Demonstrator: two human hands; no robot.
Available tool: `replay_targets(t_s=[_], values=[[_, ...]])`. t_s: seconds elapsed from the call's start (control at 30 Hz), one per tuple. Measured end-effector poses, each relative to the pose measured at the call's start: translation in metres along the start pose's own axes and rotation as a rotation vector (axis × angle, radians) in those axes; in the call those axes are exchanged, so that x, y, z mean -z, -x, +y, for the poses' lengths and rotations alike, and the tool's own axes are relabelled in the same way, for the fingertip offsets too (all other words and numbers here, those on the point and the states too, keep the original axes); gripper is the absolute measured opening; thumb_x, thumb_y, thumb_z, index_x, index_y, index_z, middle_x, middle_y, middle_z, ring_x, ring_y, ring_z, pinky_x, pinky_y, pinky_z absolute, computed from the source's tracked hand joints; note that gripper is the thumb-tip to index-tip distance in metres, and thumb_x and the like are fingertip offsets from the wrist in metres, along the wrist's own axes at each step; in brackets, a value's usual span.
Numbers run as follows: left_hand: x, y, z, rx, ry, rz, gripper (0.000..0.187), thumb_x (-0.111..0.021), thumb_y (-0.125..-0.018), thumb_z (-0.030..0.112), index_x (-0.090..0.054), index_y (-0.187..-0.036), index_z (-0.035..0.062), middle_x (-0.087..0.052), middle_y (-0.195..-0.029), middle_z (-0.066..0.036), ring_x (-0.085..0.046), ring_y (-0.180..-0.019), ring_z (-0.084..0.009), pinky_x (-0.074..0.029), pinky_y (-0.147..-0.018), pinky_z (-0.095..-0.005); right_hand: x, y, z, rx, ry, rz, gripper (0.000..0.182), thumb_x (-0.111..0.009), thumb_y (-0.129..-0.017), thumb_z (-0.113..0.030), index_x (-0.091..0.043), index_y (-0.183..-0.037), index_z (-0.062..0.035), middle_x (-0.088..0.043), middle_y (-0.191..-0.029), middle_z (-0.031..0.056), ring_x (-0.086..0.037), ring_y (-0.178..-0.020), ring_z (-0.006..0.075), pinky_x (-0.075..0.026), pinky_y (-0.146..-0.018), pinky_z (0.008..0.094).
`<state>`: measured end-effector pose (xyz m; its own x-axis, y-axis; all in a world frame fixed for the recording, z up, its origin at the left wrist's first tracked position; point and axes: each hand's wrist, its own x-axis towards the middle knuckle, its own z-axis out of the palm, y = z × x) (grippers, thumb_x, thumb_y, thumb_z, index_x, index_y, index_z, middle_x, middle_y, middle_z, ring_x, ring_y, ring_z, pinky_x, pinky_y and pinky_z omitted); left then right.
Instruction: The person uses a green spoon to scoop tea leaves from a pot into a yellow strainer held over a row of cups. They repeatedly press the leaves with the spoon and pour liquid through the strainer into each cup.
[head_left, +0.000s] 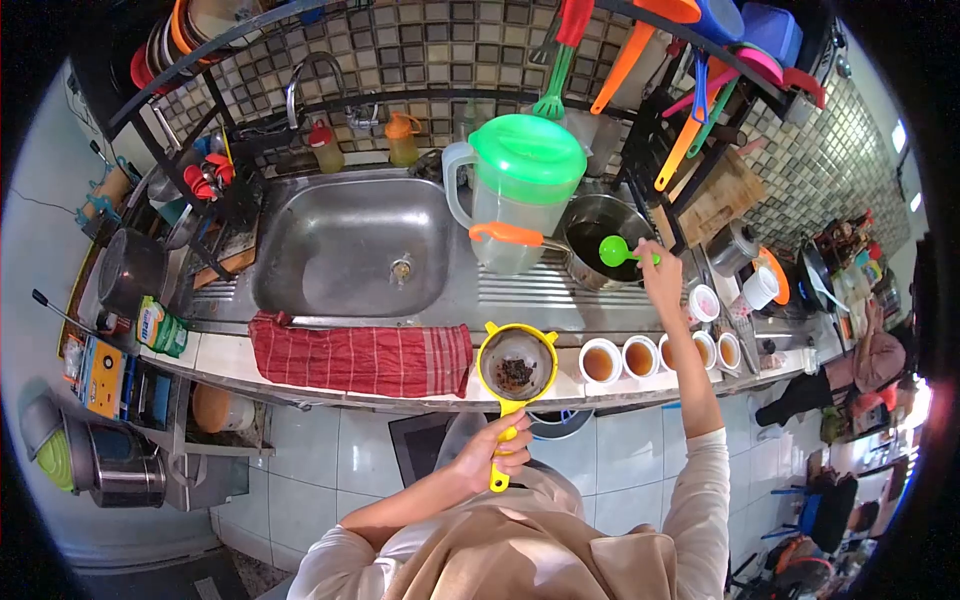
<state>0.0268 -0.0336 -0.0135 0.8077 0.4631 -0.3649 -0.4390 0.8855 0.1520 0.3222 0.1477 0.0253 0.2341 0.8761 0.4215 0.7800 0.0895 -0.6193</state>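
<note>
My left hand (pixel 497 447) is wrapped round the handle of a yellow strainer (pixel 490 345), held level at the counter's front edge. Dark wet tea leaves (pixel 516 372) lie in its mesh. My right hand (pixel 658 268) grips a green ladle (pixel 614 250), its bowl over the steel saucepan (pixel 585 272). Dark liquid stands in the saucepan, whose orange handle (pixel 508 234) points left. Several white cups (pixel 599 360) of brown tea form a row along the counter edge, partly hidden behind my right forearm.
A clear pitcher with a green lid (pixel 528 150) stands left of the saucepan. The steel sink (pixel 350 245) is further left, with a red checked cloth (pixel 360 355) on the front edge. Utensils hang from a rack (pixel 690 130) above. A person (pixel 870 365) is at the far right.
</note>
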Motion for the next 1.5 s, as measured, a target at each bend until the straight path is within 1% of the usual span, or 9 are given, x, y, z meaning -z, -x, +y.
replay_targets(t_s=[0.03,0.2,0.6,0.7,0.77,0.9,1.07,1.17,1.5], values=[[-0.001,0.000,0.000,-0.003,-0.007,0.010,0.024,-0.042,-0.087,0.033,-0.037,-0.070,0.0167,-0.026,-0.050,0.007,-0.022,-0.039,-0.0042,-0.019,-0.036,-0.0178,-0.001,-0.001,0.002,-0.016,0.063,-0.020,0.028,-0.047,-0.082,-0.032,-0.062,-0.075,-0.0100,-0.058,-0.061,0.0147,-0.056,-0.059,0.0324,-0.042,-0.055,0.0375],[-0.001,0.000,0.000,0.003,0.002,-0.001,0.025,-0.042,-0.087,0.033,-0.037,-0.069,0.0169,-0.026,-0.050,0.007,-0.022,-0.039,-0.0039,-0.019,-0.035,-0.0177,-0.011,-0.003,0.019,0.033,0.185,0.023,0.029,-0.047,-0.083,-0.033,-0.062,-0.075,-0.0100,-0.058,-0.062,0.0149,-0.055,-0.062,0.0351,-0.042,-0.056,0.0405],[0.001,-0.002,-0.001,-0.010,-0.015,-0.013,0.025,-0.041,-0.088,0.032,-0.037,-0.069,0.0167,-0.026,-0.050,0.007,-0.022,-0.039,-0.0038,-0.019,-0.036,-0.0179,-0.026,-0.015,0.067,-0.052,-0.077,-0.074,0.030,-0.047,-0.082,-0.028,-0.064,-0.074,-0.0048,-0.061,-0.056,0.0087,-0.060,-0.056,0.0183,-0.045,-0.056,0.0301],[0.000,-0.002,-0.002,-0.013,-0.009,-0.012,0.024,-0.041,-0.088,0.032,-0.037,-0.070,0.0164,-0.025,-0.050,0.007,-0.022,-0.039,-0.0038,-0.019,-0.036,-0.0179,-0.021,-0.015,0.066,-0.187,-0.149,-0.137,0.030,-0.047,-0.083,-0.027,-0.064,-0.076,-0.0043,-0.061,-0.057,0.0081,-0.058,-0.053,0.0143,-0.044,-0.054,0.0264],[0.000,-0.002,-0.002,-0.018,-0.007,-0.016,0.024,-0.041,-0.088,0.032,-0.037,-0.071,0.0163,-0.025,-0.050,0.007,-0.022,-0.039,-0.0039,-0.019,-0.036,-0.0179,-0.020,-0.016,0.066,-0.332,-0.453,-0.176,0.030,-0.047,-0.083,-0.028,-0.064,-0.077,-0.0036,-0.062,-0.060,0.0086,-0.057,-0.052,0.0127,-0.042,-0.051,0.0246],[0.002,-0.002,-0.003,-0.027,-0.006,-0.019,0.023,-0.041,-0.088,0.032,-0.037,-0.072,0.0161,-0.025,-0.050,0.007,-0.022,-0.038,-0.0038,-0.020,-0.035,-0.0178,-0.012,-0.018,0.056,-0.457,-0.456,-0.217,0.029,-0.047,-0.083,-0.027,-0.064,-0.081,-0.0042,-0.062,-0.064,0.0085,-0.056,-0.052,0.0114,-0.042,-0.051,0.0244],[0.002,-0.003,-0.003,-0.024,0.010,-0.018,0.023,-0.040,-0.088,0.032,-0.037,-0.071,0.0159,-0.026,-0.050,0.007,-0.022,-0.038,-0.0040,-0.020,-0.035,-0.0179,-0.014,-0.019,0.052,0.048,0.127,-0.003,0.026,-0.048,-0.083,-0.030,-0.062,-0.084,-0.0072,-0.061,-0.067,0.0132,-0.059,-0.059,0.0276,-0.045,-0.054,0.0360],[0.003,-0.004,-0.003,-0.018,0.028,-0.017,0.024,-0.041,-0.088,0.032,-0.037,-0.071,0.0159,-0.026,-0.049,0.007,-0.022,-0.038,-0.0042,-0.020,-0.035,-0.0179,-0.015,-0.014,0.041,0.167,0.361,-0.003,0.027,-0.048,-0.082,-0.031,-0.061,-0.083,-0.0079,-0.060,-0.071,0.0161,-0.057,-0.066,0.0338,-0.045,-0.057,0.0413],[0.002,-0.004,-0.003,-0.029,0.001,-0.008,0.024,-0.040,-0.088,0.032,-0.038,-0.071,0.0159,-0.025,-0.049,0.007,-0.022,-0.039,-0.0043,-0.019,-0.035,-0.0182,-0.032,-0.006,0.016,0.173,0.412,-0.117,0.024,-0.046,-0.082,-0.025,-0.062,-0.083,-0.0068,-0.059,-0.068,0.0191,-0.057,-0.063,0.0371,-0.046,-0.057,0.0441]])
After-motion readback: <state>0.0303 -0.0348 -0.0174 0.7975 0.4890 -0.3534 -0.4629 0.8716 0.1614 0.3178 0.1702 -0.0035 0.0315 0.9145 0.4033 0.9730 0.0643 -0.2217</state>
